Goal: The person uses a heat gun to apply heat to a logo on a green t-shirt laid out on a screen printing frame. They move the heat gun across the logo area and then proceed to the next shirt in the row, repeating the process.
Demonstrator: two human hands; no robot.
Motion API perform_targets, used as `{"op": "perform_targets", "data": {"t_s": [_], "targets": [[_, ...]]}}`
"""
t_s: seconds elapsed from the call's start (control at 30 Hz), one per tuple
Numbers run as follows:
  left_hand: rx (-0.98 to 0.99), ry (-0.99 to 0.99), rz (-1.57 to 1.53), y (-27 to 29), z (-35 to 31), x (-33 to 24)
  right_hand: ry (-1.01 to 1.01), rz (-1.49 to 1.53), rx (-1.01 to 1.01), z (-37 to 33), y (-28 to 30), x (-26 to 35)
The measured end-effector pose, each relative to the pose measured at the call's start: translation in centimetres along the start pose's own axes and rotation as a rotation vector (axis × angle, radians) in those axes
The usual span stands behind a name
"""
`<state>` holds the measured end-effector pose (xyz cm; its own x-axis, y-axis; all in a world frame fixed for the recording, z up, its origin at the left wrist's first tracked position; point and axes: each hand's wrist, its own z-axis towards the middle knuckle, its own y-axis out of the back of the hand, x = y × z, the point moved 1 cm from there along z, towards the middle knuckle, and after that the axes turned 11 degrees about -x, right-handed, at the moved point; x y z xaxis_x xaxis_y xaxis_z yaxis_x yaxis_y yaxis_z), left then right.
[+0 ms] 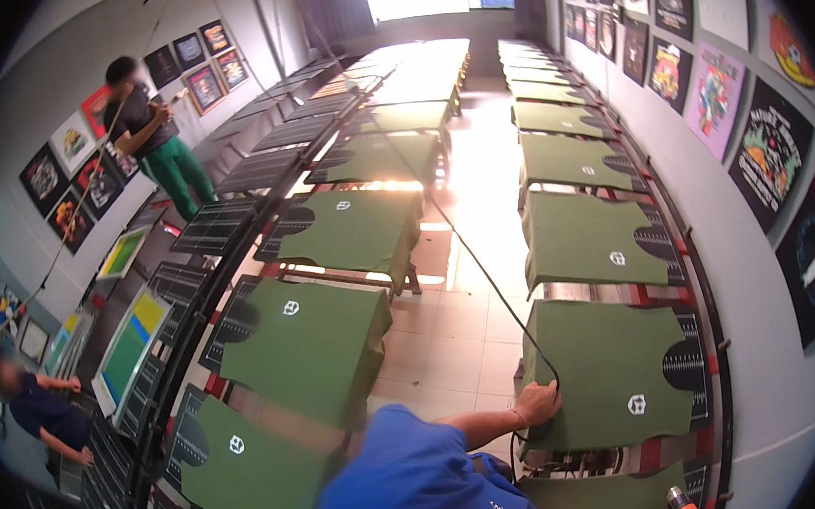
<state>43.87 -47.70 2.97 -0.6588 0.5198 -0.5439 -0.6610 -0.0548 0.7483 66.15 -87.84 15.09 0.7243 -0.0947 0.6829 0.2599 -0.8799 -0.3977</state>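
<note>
My left arm, in a blue sleeve, reaches to the right, and my left hand (537,404) is closed around a black cable (494,286). That cable slants down from the far middle of the room to my fist, and a loop of it hangs below. Close by the hand lies a green shirt (588,365) with a small white print, spread on a printing board. At the bottom edge, over another green shirt (599,493), an orange heat gun (681,503) shows its metal nozzle; its handle is out of view. My right hand is not visible.
Rows of green shirts (313,334) on boards line both sides of a tiled aisle (444,347). Dark rails (721,402) edge the rows. Two people stand at left, near printing screens (132,348). Framed prints (773,154) hang on the walls.
</note>
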Motion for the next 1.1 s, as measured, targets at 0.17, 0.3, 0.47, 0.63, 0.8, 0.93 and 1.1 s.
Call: {"op": "perform_targets", "data": {"t_s": [0.17, 0.3, 0.47, 0.63, 0.8, 0.93, 1.1], "targets": [[0.005, 0.041, -0.02, -0.3, 0.3, 0.8, -0.077, 0.015, 0.127, 1.3, 0.1, 1.1], [0.065, 0.138, -0.008, -0.5, 0.8, 1.2, -0.037, 0.126, 0.153, -0.8, 0.4, 1.1], [0.128, 0.268, -0.041, -1.8, 1.1, 2.1, 0.212, 0.561, 0.05, -6.8, 2.2, -2.8], [0.055, 0.124, 0.072, -0.8, 0.3, 0.6, 0.388, 0.828, 0.128, -13.5, 2.9, -4.9], [0.225, 0.203, -0.017, -3.1, 0.6, 2.6, 0.599, 0.709, -0.202, -19.9, 7.5, -6.2], [0.074, 0.297, -0.232, -0.2, -2.9, 0.5, 0.609, 0.34, -0.667, -23.4, 14.7, -3.1], [-0.075, 0.117, -0.012, 5.2, -10.8, -4.7, 0.575, 0.287, -0.836, -27.2, 28.2, -2.7]]}}
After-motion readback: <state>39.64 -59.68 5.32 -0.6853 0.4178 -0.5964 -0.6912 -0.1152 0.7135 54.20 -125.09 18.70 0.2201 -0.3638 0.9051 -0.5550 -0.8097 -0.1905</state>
